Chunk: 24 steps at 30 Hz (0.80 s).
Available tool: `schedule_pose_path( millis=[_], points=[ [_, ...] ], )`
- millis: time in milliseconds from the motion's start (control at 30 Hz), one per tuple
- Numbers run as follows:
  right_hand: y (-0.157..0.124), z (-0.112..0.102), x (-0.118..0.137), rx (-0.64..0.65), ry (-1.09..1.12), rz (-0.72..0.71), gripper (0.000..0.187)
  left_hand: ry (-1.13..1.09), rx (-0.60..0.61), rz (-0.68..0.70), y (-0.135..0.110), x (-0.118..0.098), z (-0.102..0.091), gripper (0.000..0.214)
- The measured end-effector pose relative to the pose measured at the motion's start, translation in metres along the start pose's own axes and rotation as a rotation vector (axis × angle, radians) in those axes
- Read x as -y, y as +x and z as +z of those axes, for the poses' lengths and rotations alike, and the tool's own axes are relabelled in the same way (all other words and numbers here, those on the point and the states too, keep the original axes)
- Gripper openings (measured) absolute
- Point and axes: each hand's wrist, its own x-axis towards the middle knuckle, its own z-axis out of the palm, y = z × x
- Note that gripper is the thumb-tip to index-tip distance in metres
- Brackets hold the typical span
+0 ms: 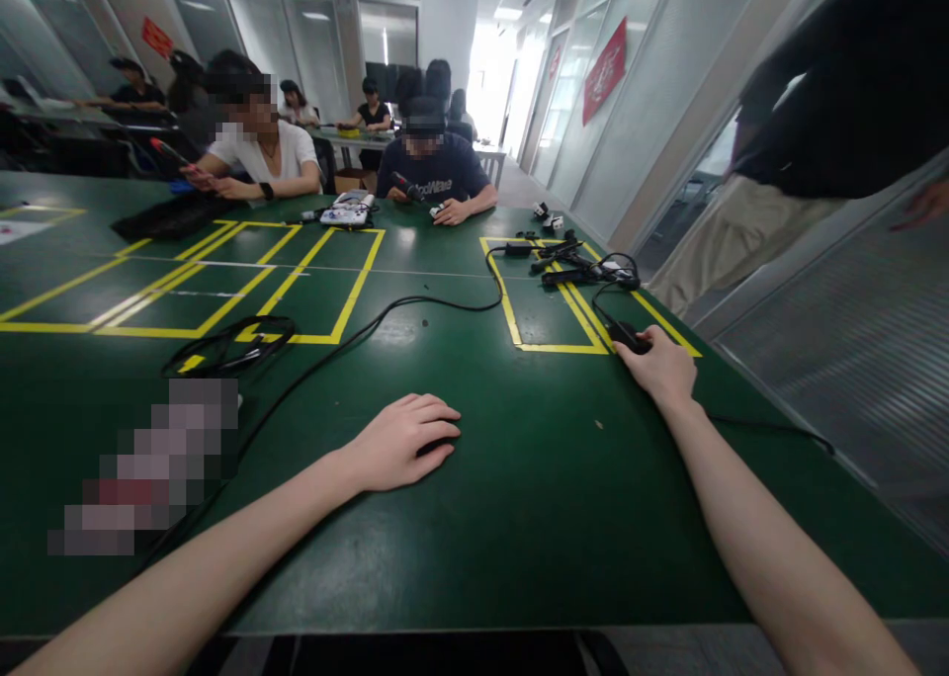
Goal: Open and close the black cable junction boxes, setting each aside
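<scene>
My left hand [406, 442] lies palm down on the green table [474, 548], fingers stretched out and slightly apart, holding nothing. On the right, my right hand [659, 365] has its thumb and fingers around a black power adapter [627, 336], partly hidden by the hand. A thin black cable [597, 310] runs from the adapter up to a tangle of black cables and tools [570, 266] inside yellow tape markings. Another black cable [771, 425] comes out beyond my right wrist towards the table's right edge.
A long black cable [378, 312] crosses the table to a second adapter [519, 248]. Left of it are a coiled cable [229, 348] and a blurred-out item [159, 468]. Two people [256, 147] [437, 167] sit opposite; someone stands at right [830, 113].
</scene>
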Motion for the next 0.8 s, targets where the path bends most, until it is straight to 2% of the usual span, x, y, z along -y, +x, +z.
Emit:
schedule_pose_path(
  millis=[133, 333, 633, 800],
  points=[
    [0.003, 0.006, -0.006, 0.005, 0.098, -0.028, 0.036, -0.005, -0.005, -0.008, 0.0, 0.0, 0.0, 0.022],
    [0.011, 0.018, -0.016, -0.084, 0.387, 0.072, 0.03, -0.008, -0.01, 0.001, 0.0, 0.0, 0.0, 0.023],
    [0.021, 0.027, -0.03, -0.053, 0.616, 0.181, 0.058, -0.012, -0.008, 0.001, -0.001, 0.001, 0.0, 0.022],
    [0.02, 0.029, -0.031, -0.066, 0.673, 0.203, 0.076, -0.011, -0.017, 0.004, -0.001, 0.0, 0.0, 0.021]
  ],
)
